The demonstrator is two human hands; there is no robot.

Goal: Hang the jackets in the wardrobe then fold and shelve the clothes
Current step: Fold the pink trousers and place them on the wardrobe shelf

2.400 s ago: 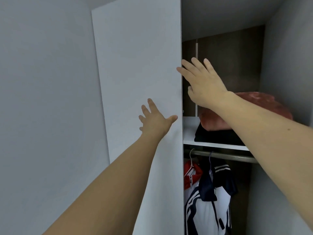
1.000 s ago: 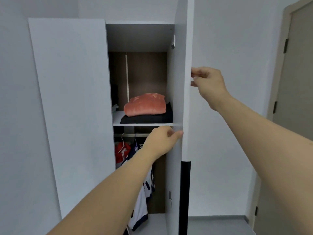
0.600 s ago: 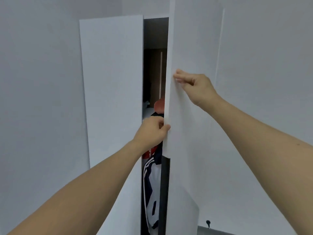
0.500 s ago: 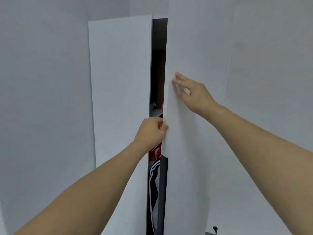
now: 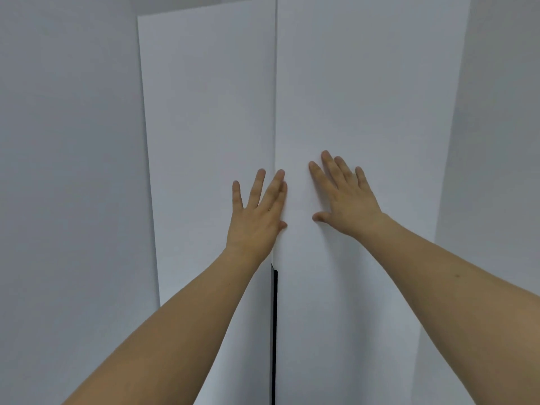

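Observation:
Both white wardrobe doors stand closed in front of me, meeting at a thin vertical seam. My left hand [image 5: 257,213] lies flat with straight fingers on the left door [image 5: 204,118], right beside the seam. My right hand [image 5: 343,197] presses flat with spread fingers on the right door [image 5: 359,92]. A black strip [image 5: 274,331] runs down the seam below my left wrist. The jackets and folded clothes inside are hidden behind the doors.
A plain grey wall [image 5: 67,171] stands close on the left of the wardrobe. Another grey wall [image 5: 496,141] sits at the right, at an angle to the right door.
The right door swung fully closed, hiding the jackets and shelf. My left hand let go of the door edge and both hands now lie flat on the doors.

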